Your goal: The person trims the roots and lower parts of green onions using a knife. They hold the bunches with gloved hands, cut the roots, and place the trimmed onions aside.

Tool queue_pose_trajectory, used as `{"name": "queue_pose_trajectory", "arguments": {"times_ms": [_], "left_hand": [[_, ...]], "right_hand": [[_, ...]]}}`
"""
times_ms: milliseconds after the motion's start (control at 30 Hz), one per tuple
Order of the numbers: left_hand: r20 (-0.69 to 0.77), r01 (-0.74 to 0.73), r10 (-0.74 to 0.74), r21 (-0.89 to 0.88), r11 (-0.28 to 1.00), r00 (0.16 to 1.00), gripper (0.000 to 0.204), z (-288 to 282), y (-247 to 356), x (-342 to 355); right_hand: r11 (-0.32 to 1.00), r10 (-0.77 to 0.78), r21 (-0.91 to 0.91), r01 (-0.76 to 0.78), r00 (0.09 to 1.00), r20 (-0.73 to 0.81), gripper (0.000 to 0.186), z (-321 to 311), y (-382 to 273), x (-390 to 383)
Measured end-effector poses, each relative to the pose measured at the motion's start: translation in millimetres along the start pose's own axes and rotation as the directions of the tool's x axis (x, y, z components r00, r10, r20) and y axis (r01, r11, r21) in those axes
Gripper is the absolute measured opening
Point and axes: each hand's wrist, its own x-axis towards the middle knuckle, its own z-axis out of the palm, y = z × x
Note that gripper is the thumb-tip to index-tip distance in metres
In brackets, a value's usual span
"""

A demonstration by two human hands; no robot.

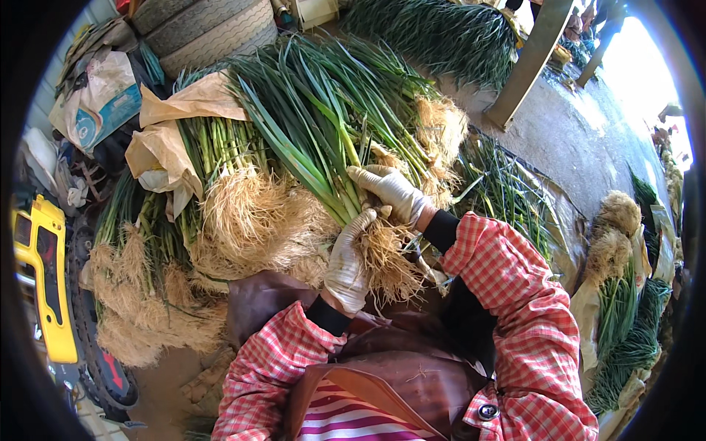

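Note:
I hold a bunch of green garlic (pixel 342 198), its long flat leaves pointing away and its pale, stringy roots (pixel 386 250) hanging toward my lap. My left hand (pixel 347 264), in a whitish work glove, is closed round the lower stems from the left, just beside the roots. From the right, my gloved right hand (pixel 393 192) is closed on the same stems slightly higher up, with its fingers across them. The stems partly hide behind both gloves. Beyond my hands lies a large heap of green garlic (pixel 397 95), roots toward me.
Root-end bundles (pixel 239 213) with brown paper (pixel 169 154) lie at left. Stacked tyres (pixel 206 33) stand behind them. A yellow machine frame (pixel 48 279) with a black track is at far left. A metal post (pixel 529 62) rises at upper right; more bundles (pixel 614 294) lie at right.

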Motion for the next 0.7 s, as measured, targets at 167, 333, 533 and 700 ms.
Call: {"name": "queue_pose_trajectory", "arguments": {"times_ms": [167,333,533,700], "left_hand": [[0.042,-0.021,0.024,-0.078,0.997,0.999,0.028,-5,3,0],[0.02,0.002,-0.002,-0.02,1.0,1.0,0.026,-8,5,5],[-0.028,-0.012,0.012,-0.007,1.0,1.0,0.026,-7,8,2],[-0.048,-0.073,0.08,0.125,0.989,0.996,0.035,6,6,1]], "right_hand": [[0.997,-0.067,0.043,0.067,0.998,-0.014,0.035,9,-8,-11],[0.979,-0.058,0.204,0.017,0.979,0.195,0.034,-4,-5,-3],[0.951,-0.089,-0.269,0.156,0.965,0.245,0.035,-13,-24,-22],[0.886,0.095,-0.461,0.046,0.956,0.278,0.036,-30,-31,-31]]}}
